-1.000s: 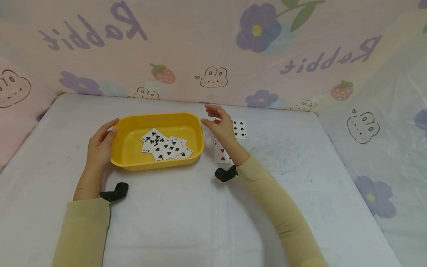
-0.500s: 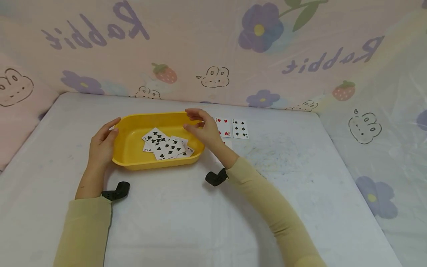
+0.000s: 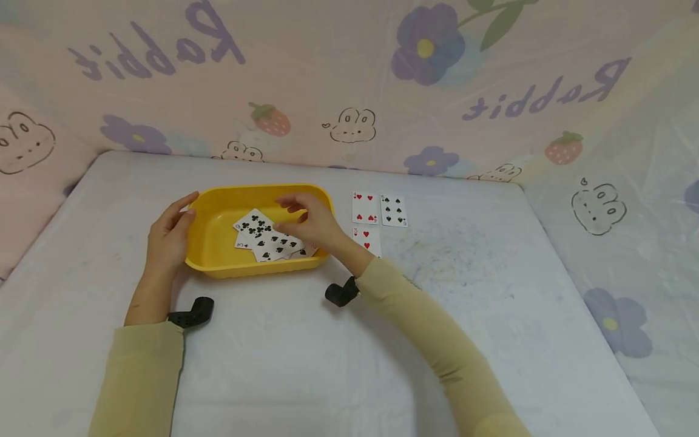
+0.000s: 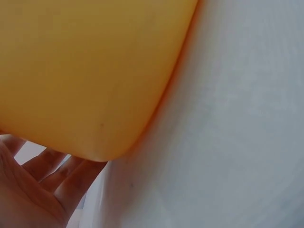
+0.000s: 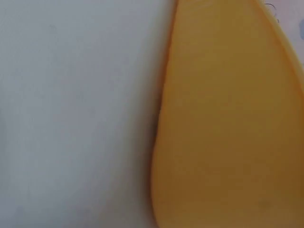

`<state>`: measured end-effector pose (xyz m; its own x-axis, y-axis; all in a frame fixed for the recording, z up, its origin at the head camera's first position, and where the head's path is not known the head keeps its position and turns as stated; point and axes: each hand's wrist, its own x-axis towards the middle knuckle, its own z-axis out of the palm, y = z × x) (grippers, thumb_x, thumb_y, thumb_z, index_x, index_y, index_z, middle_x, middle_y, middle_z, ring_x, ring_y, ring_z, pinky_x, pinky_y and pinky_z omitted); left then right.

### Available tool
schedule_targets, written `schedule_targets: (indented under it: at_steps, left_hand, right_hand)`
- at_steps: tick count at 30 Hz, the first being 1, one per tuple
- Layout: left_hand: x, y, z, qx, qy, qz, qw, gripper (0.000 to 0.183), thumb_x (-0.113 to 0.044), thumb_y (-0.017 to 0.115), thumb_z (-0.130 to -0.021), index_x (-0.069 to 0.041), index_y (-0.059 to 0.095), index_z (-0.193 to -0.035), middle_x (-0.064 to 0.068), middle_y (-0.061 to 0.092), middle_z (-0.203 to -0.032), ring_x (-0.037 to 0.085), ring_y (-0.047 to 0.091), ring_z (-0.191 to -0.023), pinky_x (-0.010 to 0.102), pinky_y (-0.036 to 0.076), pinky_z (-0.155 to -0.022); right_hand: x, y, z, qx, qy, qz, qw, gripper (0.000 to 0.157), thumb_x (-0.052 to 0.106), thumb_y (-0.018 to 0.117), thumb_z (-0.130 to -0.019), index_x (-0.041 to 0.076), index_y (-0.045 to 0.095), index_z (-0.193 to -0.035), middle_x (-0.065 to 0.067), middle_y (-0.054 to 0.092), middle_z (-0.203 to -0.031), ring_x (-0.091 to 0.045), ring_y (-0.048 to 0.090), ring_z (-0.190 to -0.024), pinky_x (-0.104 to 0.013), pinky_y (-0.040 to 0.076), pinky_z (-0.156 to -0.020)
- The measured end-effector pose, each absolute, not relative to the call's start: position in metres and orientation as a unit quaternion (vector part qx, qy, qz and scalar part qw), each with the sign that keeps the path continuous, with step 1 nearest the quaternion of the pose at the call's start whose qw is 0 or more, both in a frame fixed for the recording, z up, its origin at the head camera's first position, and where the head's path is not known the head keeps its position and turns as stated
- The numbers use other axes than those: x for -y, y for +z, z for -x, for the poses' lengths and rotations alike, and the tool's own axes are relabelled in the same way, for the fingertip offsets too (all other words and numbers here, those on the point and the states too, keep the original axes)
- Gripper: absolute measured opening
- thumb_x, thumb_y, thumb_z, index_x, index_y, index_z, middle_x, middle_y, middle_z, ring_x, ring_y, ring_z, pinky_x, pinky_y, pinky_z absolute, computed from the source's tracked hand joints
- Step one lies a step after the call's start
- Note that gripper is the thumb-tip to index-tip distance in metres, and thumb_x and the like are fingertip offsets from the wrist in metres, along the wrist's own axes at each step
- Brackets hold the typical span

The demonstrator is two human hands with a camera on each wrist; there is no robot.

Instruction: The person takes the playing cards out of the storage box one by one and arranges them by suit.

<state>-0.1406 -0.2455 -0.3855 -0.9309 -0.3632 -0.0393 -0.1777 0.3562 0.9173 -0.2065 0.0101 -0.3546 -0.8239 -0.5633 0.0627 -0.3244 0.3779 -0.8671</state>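
A yellow plastic tub (image 3: 213,267) with playing cards (image 3: 275,243) piled inside it stands on the white table. My left hand (image 3: 168,237) holds the tub's left end, thumb at the rim and fingers along the outside. The left wrist view shows those fingers (image 4: 71,178) reaching behind the tub's corner. Over the tub's right part hovers my right hand (image 3: 314,224), thumb and fingers apart, nothing visible between them. It covers part of the card pile. In the right wrist view only the tub's outer wall (image 5: 228,123) and tablecloth appear; the hand is out of sight.
Right of the tub, a four of hearts (image 3: 364,207) and a six of spades (image 3: 394,210) lie face up side by side. A three of hearts (image 3: 366,240) lies below the four, partly hidden by my right forearm. A printed curtain (image 3: 306,91) hangs behind the table.
My right hand has moved left from beside the laid-out cards, across the tub's right rim to above the card pile. The left hand and the tub stay nearly in place.
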Motion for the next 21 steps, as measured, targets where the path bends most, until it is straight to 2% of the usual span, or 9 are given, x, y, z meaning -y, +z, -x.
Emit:
schedule_targets:
  at_steps: [4, 9, 15, 21]
  left_hand:
    - [0.245, -0.385, 0.141, 0.819, -0.543, -0.167, 0.086, 0.04, -0.037, 0.039, -0.102, -0.037, 0.046, -0.142, 0.009, 0.052, -0.127, 0.004, 0.048, -0.1, 0.01, 0.04, -0.078]
    - [0.245, -0.384, 0.142, 0.82, -0.541, -0.169, 0.082, 0.04, -0.037, 0.039, -0.102, -0.037, 0.046, -0.142, 0.011, 0.051, -0.13, 0.005, 0.048, -0.102, 0.012, 0.041, -0.08]
    - [0.245, -0.385, 0.142, 0.819, -0.543, -0.17, 0.082, 0.04, -0.037, 0.04, -0.102, -0.037, 0.046, -0.142, 0.01, 0.051, -0.131, 0.004, 0.047, -0.102, 0.014, 0.042, -0.083]
    - [0.245, -0.384, 0.142, 0.82, -0.539, -0.179, 0.075, 0.04, -0.038, 0.038, -0.102, -0.039, 0.045, -0.142, 0.009, 0.049, -0.132, 0.009, 0.047, -0.106, 0.019, 0.044, -0.089]
  right_hand:
    - [-0.004, -0.357, 0.207, -0.836, -0.451, 0.279, 0.142, 0.051, 0.02, 0.072, -0.085, 0.004, 0.054, -0.13, -0.012, 0.056, -0.13, -0.025, 0.051, -0.118, -0.035, 0.046, -0.097]
    - [0.002, -0.359, 0.207, -0.857, -0.405, 0.263, 0.183, 0.054, 0.025, 0.075, -0.083, 0.013, 0.056, -0.132, -0.005, 0.056, -0.132, -0.019, 0.049, -0.121, -0.032, 0.041, -0.104]
    - [0.006, -0.359, 0.209, -0.862, -0.358, 0.266, 0.242, 0.063, 0.025, 0.079, -0.079, 0.017, 0.054, -0.135, -0.007, 0.051, -0.139, -0.019, 0.045, -0.13, -0.03, 0.036, -0.109]
    - [0.008, -0.362, 0.21, -0.87, -0.32, 0.267, 0.263, 0.069, 0.026, 0.081, -0.076, 0.024, 0.051, -0.139, -0.008, 0.043, -0.143, -0.022, 0.035, -0.13, -0.035, 0.036, -0.106]
